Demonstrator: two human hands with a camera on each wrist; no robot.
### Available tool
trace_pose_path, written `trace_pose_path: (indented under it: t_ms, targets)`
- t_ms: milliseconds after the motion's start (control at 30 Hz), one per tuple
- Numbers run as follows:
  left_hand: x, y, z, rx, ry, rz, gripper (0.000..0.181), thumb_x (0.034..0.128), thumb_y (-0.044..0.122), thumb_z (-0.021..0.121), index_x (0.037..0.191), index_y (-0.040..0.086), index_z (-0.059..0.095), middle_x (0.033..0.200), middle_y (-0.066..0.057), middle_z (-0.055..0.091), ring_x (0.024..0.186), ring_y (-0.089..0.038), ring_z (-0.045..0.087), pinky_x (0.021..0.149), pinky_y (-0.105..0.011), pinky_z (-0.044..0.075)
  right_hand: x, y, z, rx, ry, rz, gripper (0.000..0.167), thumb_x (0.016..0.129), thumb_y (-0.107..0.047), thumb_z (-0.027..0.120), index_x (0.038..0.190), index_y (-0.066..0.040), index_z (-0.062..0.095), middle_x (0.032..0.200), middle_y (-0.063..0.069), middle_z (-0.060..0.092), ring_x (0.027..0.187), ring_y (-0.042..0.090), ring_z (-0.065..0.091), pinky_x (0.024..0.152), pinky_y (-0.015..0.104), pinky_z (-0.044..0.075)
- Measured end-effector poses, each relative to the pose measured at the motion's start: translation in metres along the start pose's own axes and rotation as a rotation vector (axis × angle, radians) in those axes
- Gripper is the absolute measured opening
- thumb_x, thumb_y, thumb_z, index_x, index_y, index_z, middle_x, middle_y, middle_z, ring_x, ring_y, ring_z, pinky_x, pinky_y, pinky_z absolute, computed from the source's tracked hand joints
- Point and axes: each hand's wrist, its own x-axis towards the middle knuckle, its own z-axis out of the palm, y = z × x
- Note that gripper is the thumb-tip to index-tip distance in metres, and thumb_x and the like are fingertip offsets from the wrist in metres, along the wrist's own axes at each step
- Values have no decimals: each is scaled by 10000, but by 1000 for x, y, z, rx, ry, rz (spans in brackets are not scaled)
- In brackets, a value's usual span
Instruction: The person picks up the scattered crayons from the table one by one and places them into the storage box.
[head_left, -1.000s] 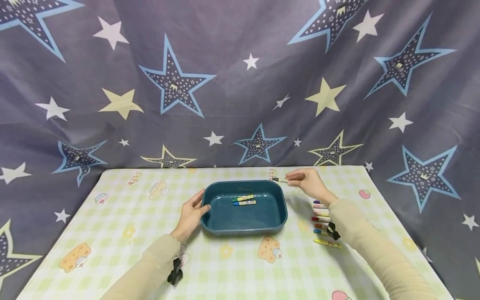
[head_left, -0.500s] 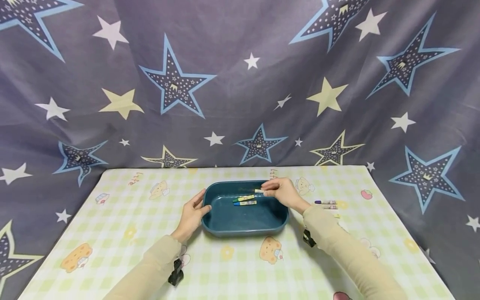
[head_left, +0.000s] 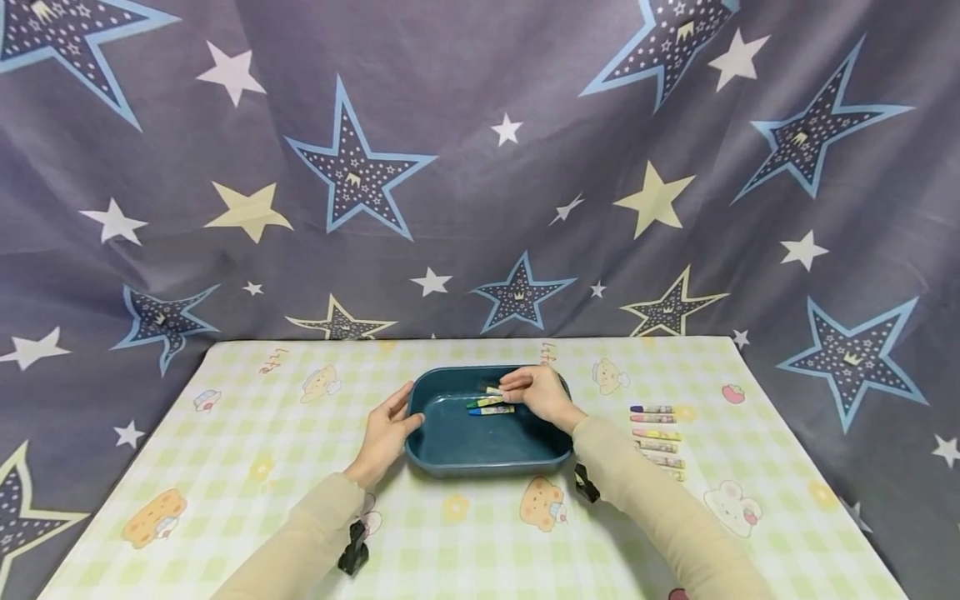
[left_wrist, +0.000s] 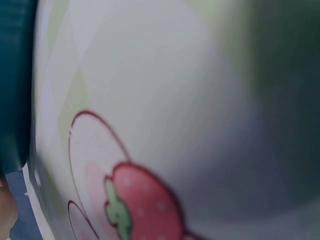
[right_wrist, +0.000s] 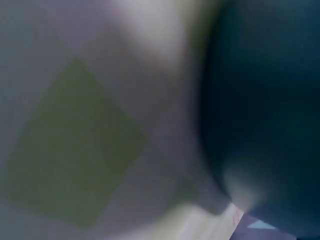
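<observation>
A dark teal plastic tray point(head_left: 480, 454) sits on the tablecloth. My left hand point(head_left: 386, 433) grips its left rim, thumb over the edge; a bit of that hand and the tray's side point(left_wrist: 14, 90) show in the left wrist view. Inside the tray lie a green-tipped crayon point(head_left: 486, 402) and a blue-tipped crayon point(head_left: 492, 410), side by side. Just behind them my right hand point(head_left: 543, 397) pinches another pale-wrapped crayon point(head_left: 492, 390), low in the tray, its far end hidden by the fingers. The tray wall point(right_wrist: 265, 110) is blurred and dark in the right wrist view.
Right of the tray, several crayons lie in a column, among them a purple-tipped crayon point(head_left: 652, 409) and a yellow crayon point(head_left: 657, 434); the right sleeve point(head_left: 637, 483) covers part of the nearest ones. A star-patterned curtain point(head_left: 480, 208) hangs behind the checkered tablecloth point(head_left: 247, 500).
My right hand has carried the crayon leftward from beyond the tray's back right corner, down into the tray beside the other two. My left hand has stayed on the rim.
</observation>
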Motion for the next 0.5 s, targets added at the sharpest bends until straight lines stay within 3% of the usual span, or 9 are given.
trace_pose_path:
  t_ms: [167,333,500]
  targets:
    - [0,0,1,2,4,1,614,851,4,581,1415,106,362,1368,-160,442,1282,-248,419,962,-286,451,-3,2,4,-81,-47,16,230,735,33,708,963,2,705,884,138,707,779,209,679,671,282,573]
    - [0,-1,0,-1,-1,-4,615,854,4,576,1418,110,357,1374,-156,438,1288,-243,411,969,-295,444,-5,4,6,-164,-143,26,224,708,53,723,919,-19,712,858,111,712,737,174,682,643,251,569]
    - [-1,-1,1,-12,3,-1,617,853,-1,572,1420,98,351,1374,-159,437,1284,-250,414,964,-293,448,-7,5,8,-234,-185,-35,223,722,67,705,934,1,700,885,120,705,777,199,679,652,225,561]
